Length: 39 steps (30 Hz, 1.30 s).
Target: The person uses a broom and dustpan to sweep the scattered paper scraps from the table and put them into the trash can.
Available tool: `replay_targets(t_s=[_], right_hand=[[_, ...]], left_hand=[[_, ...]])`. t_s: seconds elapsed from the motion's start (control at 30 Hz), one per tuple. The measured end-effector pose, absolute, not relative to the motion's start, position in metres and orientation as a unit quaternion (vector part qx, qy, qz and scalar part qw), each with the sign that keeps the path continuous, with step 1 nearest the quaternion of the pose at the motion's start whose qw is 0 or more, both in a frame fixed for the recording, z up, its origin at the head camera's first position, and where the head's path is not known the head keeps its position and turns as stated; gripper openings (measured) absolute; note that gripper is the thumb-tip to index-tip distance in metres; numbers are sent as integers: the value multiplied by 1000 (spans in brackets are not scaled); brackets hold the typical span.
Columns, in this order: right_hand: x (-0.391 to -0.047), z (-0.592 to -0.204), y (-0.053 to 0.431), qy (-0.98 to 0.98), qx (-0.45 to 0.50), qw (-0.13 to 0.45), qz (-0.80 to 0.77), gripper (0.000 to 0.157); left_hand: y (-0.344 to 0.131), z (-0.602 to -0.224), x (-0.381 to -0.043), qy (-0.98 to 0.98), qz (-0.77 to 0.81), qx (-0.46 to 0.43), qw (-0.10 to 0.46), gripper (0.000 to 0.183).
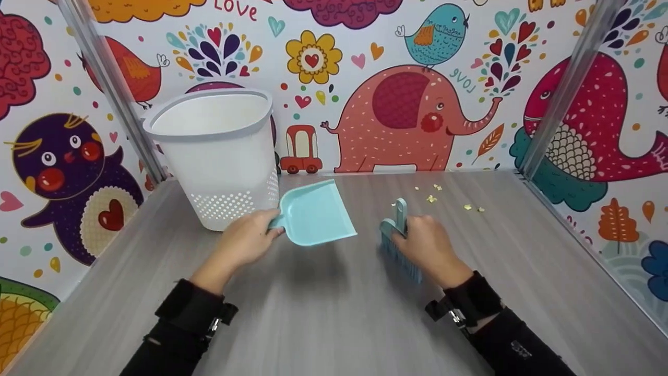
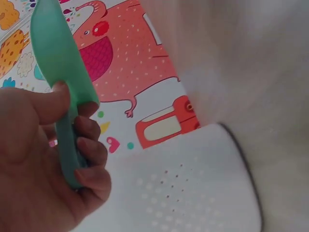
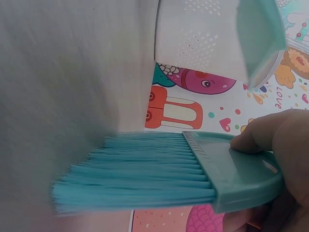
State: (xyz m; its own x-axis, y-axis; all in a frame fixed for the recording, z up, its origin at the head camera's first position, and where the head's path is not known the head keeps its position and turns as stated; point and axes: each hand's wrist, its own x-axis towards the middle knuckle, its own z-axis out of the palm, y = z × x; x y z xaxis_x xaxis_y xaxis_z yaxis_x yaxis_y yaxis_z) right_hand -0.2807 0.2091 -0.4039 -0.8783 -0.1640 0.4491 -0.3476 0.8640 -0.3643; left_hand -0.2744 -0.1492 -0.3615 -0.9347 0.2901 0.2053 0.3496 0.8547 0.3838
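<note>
- Landmark: the brush [image 1: 401,213]. All places below are relative to it.
- Pale yellow scraps [image 1: 431,198]: scattered on the counter [image 1: 313,334], mostly beyond the brush and off to its right. One tiny bit sits just beside the handle's far end.
- Right hand [image 1: 430,245] is clearly the nearer one to the scraps. Fingers curl round the brush handle, thumb pressed on its flat face.
- Bristle row slants: far end left, near end right. Bristles point down; can't tell whether the tips touch the counter.
- Left hand [image 1: 248,237]: fingers wrapped round the dustpan handle, thumb on top. Neither of the hands is free.
- Dustpan [image 1: 318,214]: left of the brush, apart from it, held above the counter with a shadow below. Long axis runs roughly sideways, handle away from the brush, lip toward it.
- Bin [image 1: 214,167]: left of the brush, past the dustpan.
- Key relation, my read: scraps sit on the brush's far side, not between bristles and lip. Nearly all lie farther right than the lip.
</note>
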Motion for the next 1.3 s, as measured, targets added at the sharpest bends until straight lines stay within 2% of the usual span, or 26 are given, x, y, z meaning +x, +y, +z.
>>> replay_targets(t_s=[0.2,0.43,0.6,0.67,0.83,1.1,1.2,1.3], right_hand=[[-281,-404,209,-941,137,205,232,46],[-280,-403,208,-941,134,202,234,47],[-280,-403,207,-944,126,193,236,47],[-280,-403,207,-945,122,192,236,46],[-279,-402,207,-947,118,187,231,47],[-279,-403,208,-948,116,187,228,48],[-279,-403,208,-950,115,179,227,46],[-279,-400,209,-952,113,168,229,43]], left_hand=[[-128,-391,-269,-964,-196,-181,13,9],[-117,-410,-264,-963,-185,-193,-13,9],[-115,-416,-262,-963,-193,-182,-38,32],[-114,-418,-261,-963,-195,-184,-43,35],[-113,-421,-261,-962,-184,-193,-51,20],[-112,-426,-263,-966,-167,-188,-55,14],[-112,-428,-264,-967,-168,-183,-52,15],[-113,-429,-265,-968,-171,-174,-52,29]])
